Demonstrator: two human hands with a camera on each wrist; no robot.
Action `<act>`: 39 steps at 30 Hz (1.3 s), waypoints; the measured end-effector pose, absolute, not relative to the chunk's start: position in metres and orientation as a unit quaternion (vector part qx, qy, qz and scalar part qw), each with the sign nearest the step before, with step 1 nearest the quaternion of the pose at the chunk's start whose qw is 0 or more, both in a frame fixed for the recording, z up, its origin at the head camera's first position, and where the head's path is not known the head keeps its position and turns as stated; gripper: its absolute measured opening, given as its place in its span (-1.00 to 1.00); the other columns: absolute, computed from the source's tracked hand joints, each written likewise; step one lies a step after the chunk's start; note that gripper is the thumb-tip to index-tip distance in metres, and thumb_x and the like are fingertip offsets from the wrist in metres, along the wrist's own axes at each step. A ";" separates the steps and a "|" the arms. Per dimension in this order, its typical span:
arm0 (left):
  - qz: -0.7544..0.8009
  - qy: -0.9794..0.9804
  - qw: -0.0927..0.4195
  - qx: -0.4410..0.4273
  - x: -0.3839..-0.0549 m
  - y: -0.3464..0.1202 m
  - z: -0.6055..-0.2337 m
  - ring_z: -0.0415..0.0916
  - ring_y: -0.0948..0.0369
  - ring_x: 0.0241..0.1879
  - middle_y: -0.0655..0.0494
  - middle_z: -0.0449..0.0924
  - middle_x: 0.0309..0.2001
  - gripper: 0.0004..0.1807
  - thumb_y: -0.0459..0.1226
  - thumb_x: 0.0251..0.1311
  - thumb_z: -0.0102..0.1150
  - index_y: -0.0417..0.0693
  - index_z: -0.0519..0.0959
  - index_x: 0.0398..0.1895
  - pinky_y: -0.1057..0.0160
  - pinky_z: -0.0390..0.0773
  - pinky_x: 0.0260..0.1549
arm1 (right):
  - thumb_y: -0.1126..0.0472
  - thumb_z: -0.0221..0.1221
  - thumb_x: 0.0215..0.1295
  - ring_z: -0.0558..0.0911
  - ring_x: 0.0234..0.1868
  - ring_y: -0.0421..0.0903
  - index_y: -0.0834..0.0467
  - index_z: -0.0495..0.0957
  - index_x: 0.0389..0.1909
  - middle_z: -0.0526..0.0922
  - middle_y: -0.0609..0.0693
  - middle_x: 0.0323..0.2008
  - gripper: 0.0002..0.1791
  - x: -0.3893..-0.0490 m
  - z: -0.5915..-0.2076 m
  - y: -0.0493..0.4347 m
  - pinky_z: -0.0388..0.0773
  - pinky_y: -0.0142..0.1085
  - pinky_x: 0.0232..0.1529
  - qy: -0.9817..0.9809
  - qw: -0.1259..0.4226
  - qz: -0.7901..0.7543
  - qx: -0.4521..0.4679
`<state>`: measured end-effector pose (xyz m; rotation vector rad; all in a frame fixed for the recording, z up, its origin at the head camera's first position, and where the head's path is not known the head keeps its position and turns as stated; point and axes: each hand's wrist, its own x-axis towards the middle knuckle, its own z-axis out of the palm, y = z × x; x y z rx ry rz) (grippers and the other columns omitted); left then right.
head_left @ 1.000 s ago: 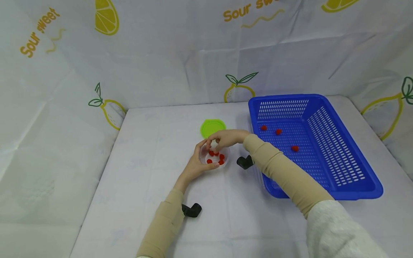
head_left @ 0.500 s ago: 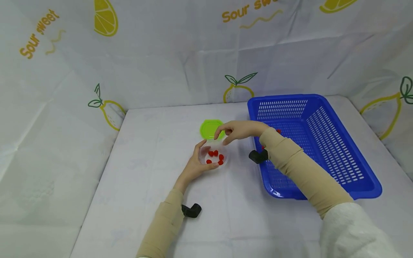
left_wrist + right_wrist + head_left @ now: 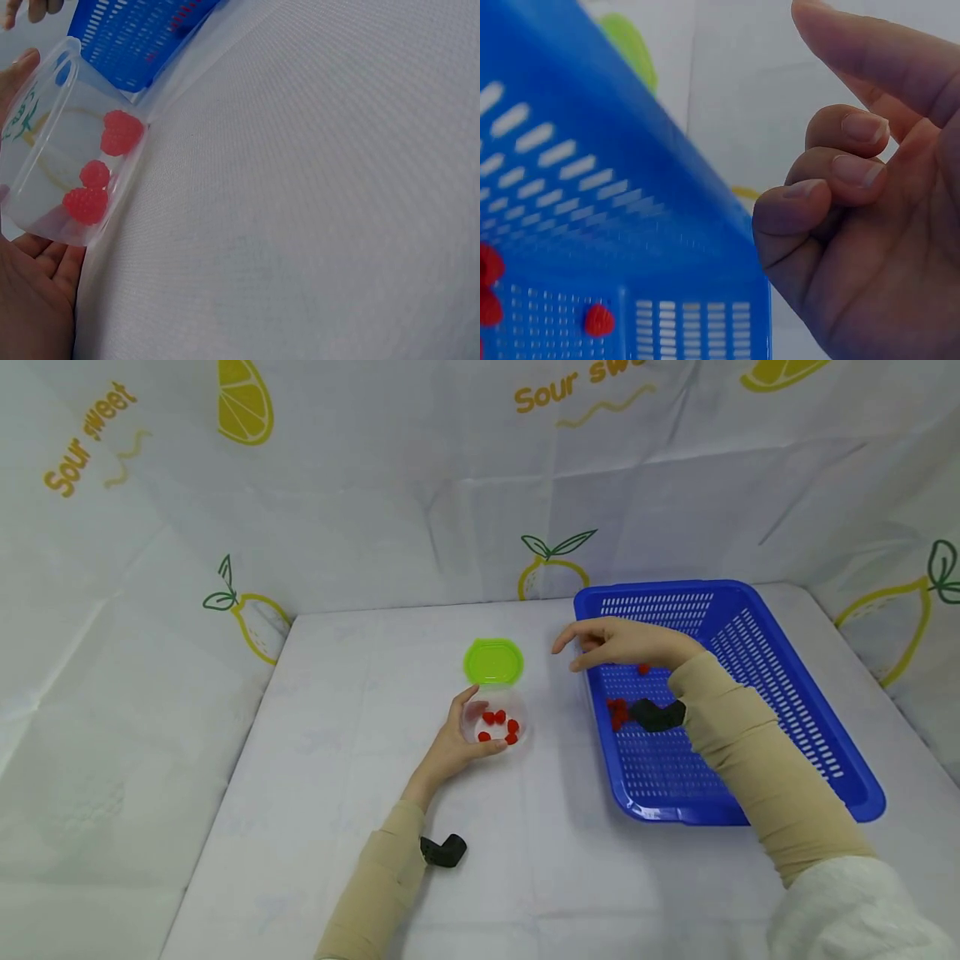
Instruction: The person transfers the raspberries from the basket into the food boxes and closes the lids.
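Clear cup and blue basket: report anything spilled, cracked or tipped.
Nothing stands out. The cup is upright in the left hand, every red berry in view lies inside it or the blue basket, and no crack shows, though the right arm hides part of the basket.

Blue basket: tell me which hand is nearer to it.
Right. In the head view, the right hand overlaps the left rim of the blue basket; the left hand is farther off, to the basket's left, holding the clear cup.
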<state>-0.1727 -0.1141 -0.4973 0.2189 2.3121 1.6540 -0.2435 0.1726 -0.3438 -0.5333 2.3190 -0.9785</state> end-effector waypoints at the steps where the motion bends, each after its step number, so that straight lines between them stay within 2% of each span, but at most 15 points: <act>1: 0.574 0.802 0.145 0.076 -0.172 -0.114 -0.498 0.05 0.18 0.39 0.28 0.30 0.29 0.03 0.06 -0.18 0.43 0.56 -0.04 0.34 -0.17 0.00 0.37 | 0.08 0.19 0.23 0.20 -0.50 -0.12 -0.05 0.47 0.06 0.13 -0.05 -0.55 -0.64 -0.243 -0.345 0.178 0.26 -0.28 -0.42 0.865 0.279 -0.370 -0.191; 7: 0.572 0.804 0.142 0.079 -0.171 -0.114 -0.497 0.05 0.19 0.40 0.29 0.30 0.29 0.02 0.05 -0.17 0.42 0.56 -0.04 0.34 -0.16 0.00 0.38 | 0.10 0.16 0.26 0.29 -0.32 -0.09 -0.03 0.45 0.09 0.20 -0.02 -0.43 -0.63 -0.238 -0.353 0.210 0.28 -0.20 -0.25 0.861 0.280 -0.393 -0.157; 13: 0.571 0.806 0.138 0.073 -0.170 -0.117 -0.493 0.06 0.18 0.40 0.31 0.33 0.27 0.01 0.05 -0.17 0.43 0.58 -0.03 0.33 -0.14 0.01 0.38 | 0.04 0.21 0.21 0.30 -0.42 -0.08 0.08 0.43 0.12 0.21 -0.05 -0.53 -0.53 -0.238 -0.369 0.227 0.25 -0.15 -0.16 0.854 0.301 -0.399 -0.140; 15: 0.569 0.808 0.136 0.070 -0.169 -0.117 -0.492 0.04 0.18 0.40 0.32 0.33 0.27 0.01 0.06 -0.18 0.43 0.61 -0.03 0.32 -0.13 0.00 0.38 | 0.02 0.22 0.20 0.36 -0.32 -0.01 0.10 0.42 0.13 0.30 -0.02 -0.47 -0.50 -0.239 -0.376 0.231 0.28 -0.09 -0.09 0.853 0.307 -0.399 -0.135; 18: 0.566 0.810 0.138 0.068 -0.169 -0.118 -0.492 0.03 0.19 0.41 0.34 0.33 0.26 0.01 0.06 -0.17 0.43 0.63 -0.03 0.31 -0.12 -0.01 0.39 | 0.00 0.20 0.21 0.38 -0.02 0.10 0.13 0.40 0.14 0.46 0.10 -0.14 -0.49 -0.241 -0.386 0.238 0.31 0.04 0.08 0.855 0.312 -0.392 -0.134; 20: 0.565 0.810 0.140 0.069 -0.169 -0.117 -0.492 0.03 0.20 0.41 0.35 0.33 0.26 0.01 0.06 -0.17 0.43 0.64 -0.04 0.31 -0.12 -0.01 0.39 | -0.02 0.18 0.22 0.31 0.12 0.11 0.14 0.40 0.13 0.40 0.14 0.09 -0.48 -0.243 -0.393 0.242 0.34 0.05 0.10 0.857 0.316 -0.384 -0.134; 21: 0.566 0.810 0.141 0.070 -0.169 -0.117 -0.493 0.03 0.20 0.41 0.35 0.33 0.27 0.01 0.06 -0.17 0.43 0.65 -0.04 0.31 -0.13 -0.02 0.39 | -0.01 0.18 0.23 0.32 0.08 0.13 0.15 0.40 0.12 0.40 0.19 0.06 -0.49 -0.244 -0.397 0.244 0.35 0.00 0.05 0.856 0.320 -0.385 -0.129; 22: 0.566 0.809 0.141 0.071 -0.169 -0.116 -0.493 0.03 0.19 0.41 0.34 0.33 0.27 0.01 0.06 -0.16 0.43 0.64 -0.04 0.31 -0.13 -0.02 0.39 | -0.02 0.17 0.23 0.31 0.11 0.10 0.15 0.40 0.12 0.37 0.17 0.13 -0.50 -0.244 -0.400 0.246 0.38 -0.03 0.04 0.857 0.323 -0.379 -0.130; 24: 0.566 0.809 0.140 0.073 -0.169 -0.116 -0.494 0.02 0.19 0.41 0.34 0.33 0.27 0.01 0.06 -0.16 0.43 0.64 -0.04 0.31 -0.14 -0.02 0.39 | -0.02 0.16 0.24 0.32 0.04 0.05 0.15 0.42 0.09 0.40 0.13 0.05 -0.52 -0.246 -0.407 0.249 0.37 -0.17 -0.07 0.858 0.331 -0.372 -0.126; 27: 0.567 0.808 0.140 0.075 -0.170 -0.114 -0.494 0.02 0.18 0.41 0.33 0.32 0.28 0.01 0.06 -0.16 0.43 0.64 -0.04 0.31 -0.16 -0.02 0.38 | 0.02 0.14 0.26 0.32 -0.06 0.04 0.17 0.43 0.06 0.41 0.14 -0.05 -0.57 -0.247 -0.414 0.252 0.34 -0.22 -0.18 0.855 0.346 -0.367 -0.121; 33: 0.570 0.806 0.142 0.075 -0.170 -0.113 -0.494 0.01 0.16 0.41 0.30 0.31 0.29 0.01 0.04 -0.15 0.42 0.61 -0.04 0.32 -0.17 -0.01 0.38 | 0.02 0.16 0.24 0.29 0.12 0.13 0.14 0.46 0.05 0.38 0.19 0.15 -0.58 -0.245 -0.420 0.254 0.37 -0.05 0.03 0.863 0.359 -0.336 -0.118; 35: 0.569 0.806 0.143 0.074 -0.170 -0.113 -0.494 0.01 0.17 0.41 0.30 0.31 0.29 0.01 0.04 -0.14 0.42 0.61 -0.04 0.33 -0.17 -0.01 0.38 | -0.01 0.18 0.22 0.30 0.06 0.12 0.14 0.46 0.05 0.40 0.19 0.06 -0.56 -0.245 -0.422 0.254 0.37 -0.08 -0.02 0.865 0.363 -0.326 -0.119; 39: 0.567 0.808 0.143 0.076 -0.170 -0.113 -0.495 0.01 0.15 0.42 0.28 0.30 0.30 0.01 0.02 -0.13 0.41 0.58 -0.04 0.34 -0.18 -0.02 0.37 | 0.00 0.21 0.19 0.31 -0.15 0.01 0.15 0.47 0.04 0.39 0.09 -0.21 -0.54 -0.245 -0.425 0.253 0.30 -0.26 -0.23 0.869 0.364 -0.312 -0.120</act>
